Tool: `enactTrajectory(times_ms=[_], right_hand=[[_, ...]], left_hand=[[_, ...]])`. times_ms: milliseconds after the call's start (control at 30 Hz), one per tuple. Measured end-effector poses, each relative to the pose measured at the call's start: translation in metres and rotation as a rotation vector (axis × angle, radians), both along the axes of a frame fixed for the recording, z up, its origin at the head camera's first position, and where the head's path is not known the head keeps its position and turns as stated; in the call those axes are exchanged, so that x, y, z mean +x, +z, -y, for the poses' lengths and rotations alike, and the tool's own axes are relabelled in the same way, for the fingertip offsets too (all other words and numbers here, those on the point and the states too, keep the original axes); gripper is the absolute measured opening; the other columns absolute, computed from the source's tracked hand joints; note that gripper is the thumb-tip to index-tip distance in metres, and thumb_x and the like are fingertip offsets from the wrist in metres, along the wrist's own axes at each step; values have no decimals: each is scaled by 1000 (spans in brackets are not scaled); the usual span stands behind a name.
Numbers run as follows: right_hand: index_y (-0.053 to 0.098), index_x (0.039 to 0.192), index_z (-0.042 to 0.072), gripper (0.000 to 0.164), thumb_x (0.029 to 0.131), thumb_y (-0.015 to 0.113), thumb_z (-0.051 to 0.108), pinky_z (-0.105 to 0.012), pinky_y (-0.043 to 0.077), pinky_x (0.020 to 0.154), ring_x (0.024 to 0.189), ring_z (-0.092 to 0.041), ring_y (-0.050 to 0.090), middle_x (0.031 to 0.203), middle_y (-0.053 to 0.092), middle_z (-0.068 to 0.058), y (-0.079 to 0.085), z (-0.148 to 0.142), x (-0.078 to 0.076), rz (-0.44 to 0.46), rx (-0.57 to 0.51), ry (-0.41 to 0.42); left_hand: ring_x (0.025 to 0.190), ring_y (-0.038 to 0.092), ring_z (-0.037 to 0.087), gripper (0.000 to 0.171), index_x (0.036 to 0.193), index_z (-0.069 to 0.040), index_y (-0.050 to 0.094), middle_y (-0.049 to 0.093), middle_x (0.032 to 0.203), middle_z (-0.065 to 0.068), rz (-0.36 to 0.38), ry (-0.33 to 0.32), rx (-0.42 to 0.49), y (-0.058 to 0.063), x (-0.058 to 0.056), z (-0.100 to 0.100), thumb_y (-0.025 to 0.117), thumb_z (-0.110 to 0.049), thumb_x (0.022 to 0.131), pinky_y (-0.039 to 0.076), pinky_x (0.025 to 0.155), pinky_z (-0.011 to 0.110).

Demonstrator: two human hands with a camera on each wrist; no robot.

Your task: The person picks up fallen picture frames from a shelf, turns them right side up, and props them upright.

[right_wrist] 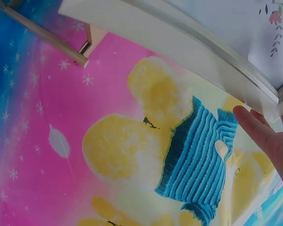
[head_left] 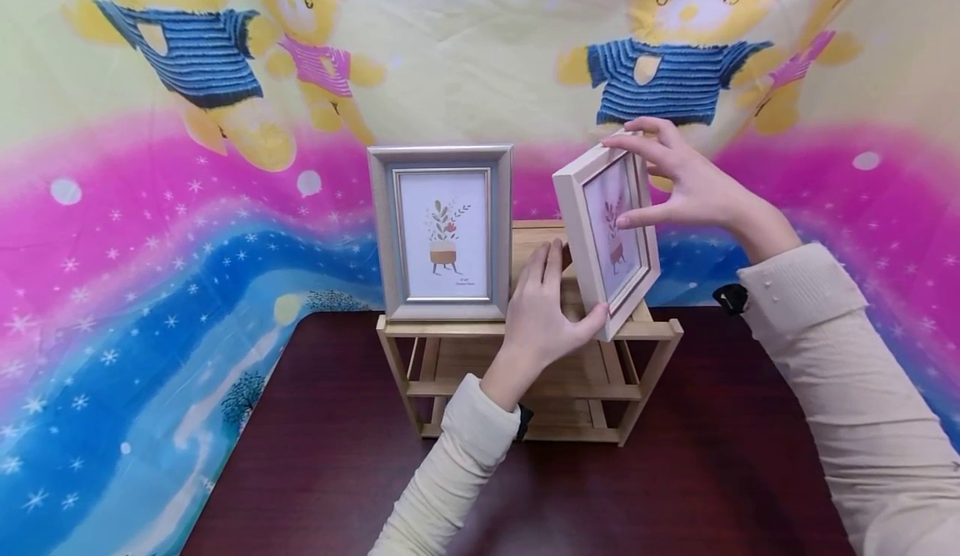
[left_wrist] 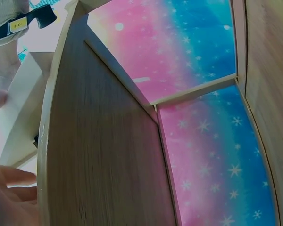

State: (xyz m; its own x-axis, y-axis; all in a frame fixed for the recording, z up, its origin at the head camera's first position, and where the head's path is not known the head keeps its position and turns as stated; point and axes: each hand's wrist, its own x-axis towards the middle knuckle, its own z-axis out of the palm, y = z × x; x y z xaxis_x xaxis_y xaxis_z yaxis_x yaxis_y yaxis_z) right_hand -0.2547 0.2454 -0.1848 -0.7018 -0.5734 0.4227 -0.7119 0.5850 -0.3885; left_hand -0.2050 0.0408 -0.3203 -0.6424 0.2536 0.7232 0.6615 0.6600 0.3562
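Observation:
A white picture frame (head_left: 613,222) with a potted-plant print stands turned and tilted over the right part of a wooden shelf rack (head_left: 517,377). My right hand (head_left: 678,177) grips its upper right corner, fingers over the top edge and thumb in front of the picture. Low on the frame, my left hand (head_left: 543,310) has its thumb at the bottom corner and its fingers along the left side, toward the back. In the right wrist view, fingertips (right_wrist: 247,120) meet the frame's corner. On the rack's left part, a silver-grey picture frame (head_left: 441,235) with a similar print stands upright.
The rack has several tiers of light wood and stands on a dark red-brown table (head_left: 315,456). Behind it hangs a backdrop cloth (head_left: 465,56) printed with bears and snowflakes. A black band (head_left: 730,298) shows at the right wrist.

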Motion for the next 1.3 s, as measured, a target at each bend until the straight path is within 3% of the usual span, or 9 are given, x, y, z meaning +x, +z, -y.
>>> enactTrajectory(times_ms=[100,233,367,533,833,933,1067,1300], right_hand=[[39,138,16,85,65,81,8,-63,34,89,119,-34,27,139,18,-13,-1,-1,1,-3,-6,-23],[40,137,15,79,68,77,3,-63,36,87,115,-32,29,136,19,-13,-1,-2,2,9,-37,-27],[41,137,14,76,70,74,-2,-63,39,83,113,-32,29,134,20,-12,-1,-2,3,15,-56,-40],[41,137,15,75,71,71,-4,-62,42,79,113,-32,29,134,20,-11,-1,-5,4,5,-50,-67],[43,135,10,70,72,63,-11,-52,49,75,113,-22,28,134,23,-11,-3,-11,4,-54,-34,-60],[43,136,13,70,73,61,-12,-34,51,77,113,-19,28,134,24,-9,-3,-13,5,-59,-28,-73],[43,136,11,69,74,60,-14,-12,43,74,112,-14,30,133,26,-7,-4,-16,4,-60,-53,-55],[39,137,6,69,75,58,-17,-9,42,74,117,-13,29,134,25,-6,-10,-19,4,-6,-164,-40]], left_hand=[[117,46,26,77,130,5,42,50,126,16,-80,-41,60,-2,0,2,69,-37,71,39,96,33],[100,56,22,74,129,3,37,56,113,14,-117,-129,126,-4,-1,4,70,-28,70,47,83,25],[80,60,18,81,136,1,25,58,98,12,-75,-219,179,-4,1,5,70,-18,72,47,62,15],[65,57,14,81,139,0,19,58,81,9,-30,-280,232,-2,4,7,66,-9,74,44,54,10],[57,53,10,76,139,2,22,58,75,7,-8,-251,219,0,5,12,64,-4,75,42,51,9],[56,52,10,76,139,2,23,57,74,6,2,-235,208,2,5,14,64,-4,75,41,50,9],[55,52,9,76,140,1,22,57,73,6,22,-225,202,4,4,16,62,-3,75,41,49,10],[54,49,9,78,141,2,20,57,72,7,42,-223,190,6,3,20,59,-2,73,40,47,12]])
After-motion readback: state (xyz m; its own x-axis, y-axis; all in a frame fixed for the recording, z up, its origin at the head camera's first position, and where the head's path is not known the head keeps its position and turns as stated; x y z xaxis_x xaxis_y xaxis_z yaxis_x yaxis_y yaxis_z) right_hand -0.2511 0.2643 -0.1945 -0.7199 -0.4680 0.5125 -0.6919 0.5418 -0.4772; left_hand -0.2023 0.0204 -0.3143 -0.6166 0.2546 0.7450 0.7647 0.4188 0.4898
